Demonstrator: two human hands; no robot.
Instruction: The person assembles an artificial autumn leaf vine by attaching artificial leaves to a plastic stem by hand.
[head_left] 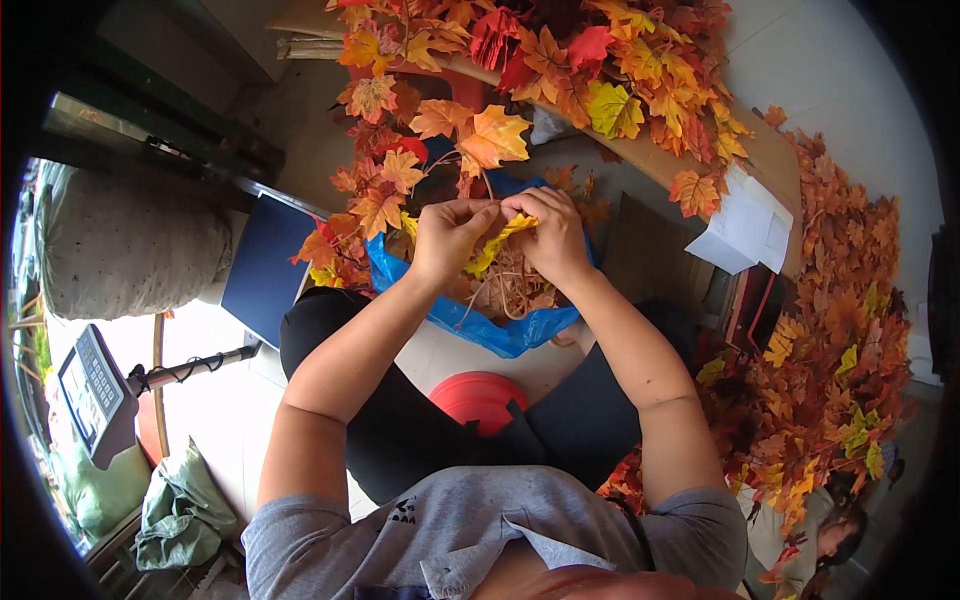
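Both hands meet in front of me, closed with the fingertips pinched together. My left hand (450, 238) and my right hand (552, 232) grip the stem of an artificial maple leaf garland. A yellow artificial leaf (487, 256) hangs folded between them, touching the fingers. Just beyond the hands, larger orange leaves (495, 137) stand up from the same spot. Below is an open blue plastic bag (512, 338), holding a tangle of brown stems (515, 290). The exact point of the pinch is hidden by the fingers.
A cardboard-topped surface (655, 160) heaped with leaf garlands lies ahead. A large pile of autumn leaves (835, 290) spreads at right. A red stool (480, 400) is between my legs. At left are a scale display (95, 390), a stuffed sack (130, 240) and a green sack (185, 510).
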